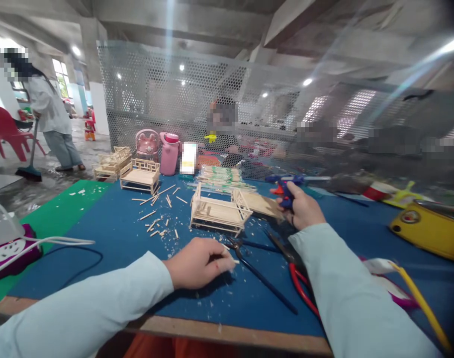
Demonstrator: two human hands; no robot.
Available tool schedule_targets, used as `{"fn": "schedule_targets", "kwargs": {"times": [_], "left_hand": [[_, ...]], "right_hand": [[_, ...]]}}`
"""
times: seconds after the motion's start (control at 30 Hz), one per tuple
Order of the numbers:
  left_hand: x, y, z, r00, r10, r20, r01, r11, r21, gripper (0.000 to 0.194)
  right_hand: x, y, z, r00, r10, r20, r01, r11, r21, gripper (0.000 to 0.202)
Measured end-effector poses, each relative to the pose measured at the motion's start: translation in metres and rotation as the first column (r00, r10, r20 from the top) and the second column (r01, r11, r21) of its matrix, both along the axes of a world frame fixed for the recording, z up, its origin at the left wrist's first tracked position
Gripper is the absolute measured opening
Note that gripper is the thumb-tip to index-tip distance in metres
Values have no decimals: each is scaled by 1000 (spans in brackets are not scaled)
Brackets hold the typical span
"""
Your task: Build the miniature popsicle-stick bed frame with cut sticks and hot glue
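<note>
My left hand point(200, 263) rests low over the blue mat, thumb and fingers pinched on a thin wooden stick point(236, 261) whose ends poke out. In my right hand point(307, 209) is a blue glue gun point(286, 200) with a red trigger, its nozzle not clearly seen. Between and beyond my hands stands a miniature wooden bed frame point(221, 211) made of sticks. Dark-handled nippers point(266, 286) lie open just right of my left hand. Red-handled pliers point(297, 283) lie partly under my right forearm.
Cut stick pieces point(152, 226) litter the mat point(118, 268). Finished-looking small wooden furniture point(140, 176), a pink bottle point(169, 155) and bundled sticks point(221, 175) stand farther back, before a perforated screen point(155, 94). A power strip point(16, 251) sits left; a yellow container point(430, 231) right. A person sweeps far left.
</note>
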State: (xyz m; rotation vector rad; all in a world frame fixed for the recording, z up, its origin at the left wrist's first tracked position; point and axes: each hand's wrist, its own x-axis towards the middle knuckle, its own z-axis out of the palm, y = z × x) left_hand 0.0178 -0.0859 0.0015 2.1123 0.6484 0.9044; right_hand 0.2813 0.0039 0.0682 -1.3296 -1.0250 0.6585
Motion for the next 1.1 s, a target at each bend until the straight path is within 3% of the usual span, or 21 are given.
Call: {"fn": "schedule_targets", "kwargs": {"times": [0.1,0.17,0.27,0.37,0.47,0.57,0.8,0.93,1.1], "left_hand": [[1,3,0,974,158,164,-153,987,-46,23],[-2,11,1,866,375,330,-343,927,-154,27],[-14,33,5,603,649,464,-529,761,-377,25],[-26,54,8,513,740,435,-514,671,-535,22],[-30,64,7,526,753,397,-449,642,-622,21],[-28,64,1,587,716,377,-402,662,-632,22],[-19,57,-4,685,646,336,-324,684,-654,23],[-19,58,-3,681,653,331,-321,673,-666,22],[-17,56,-2,683,647,338,-287,664,-691,20]], "right_hand": [[-27,-36,18,1000,17,4,-17,998,52,24],[-47,-61,21,995,90,54,-95,989,117,20],[-72,-87,4,956,262,132,-278,953,120,25],[-82,-95,-26,924,282,256,-322,938,127,29],[-79,-93,-48,875,184,448,-272,952,139,36],[-74,-92,-54,818,100,567,-225,962,155,41],[-80,-96,-49,805,157,572,-283,949,138,43],[-80,-97,-50,808,179,561,-307,941,142,43],[-80,-95,-50,752,173,636,-290,954,83,45]]}}
